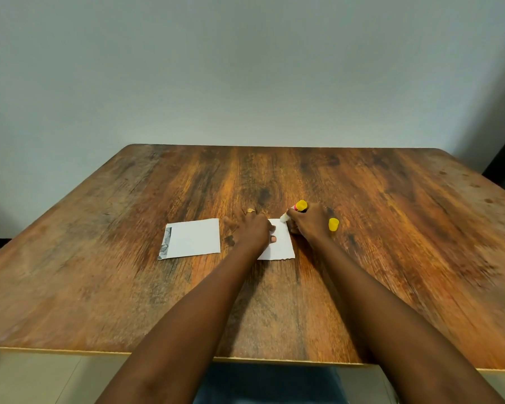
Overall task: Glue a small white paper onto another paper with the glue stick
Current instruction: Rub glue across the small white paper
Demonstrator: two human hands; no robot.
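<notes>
Small white torn-edged paper (280,243) pinned flat under left hand (252,231) to stop sliding — right hand (308,224) gripping yellow-ended glue stick (295,210), tip at far edge. Larger white sheet (191,238) waiting left of both — yellow cap (333,224) right.

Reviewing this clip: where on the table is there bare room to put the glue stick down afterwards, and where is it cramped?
Bare table lies right of the yellow cap, behind both hands to the far edge, and left of the printed paper. It is crowded in the middle: left hand pins the small paper, right hand works the glue stick.
</notes>
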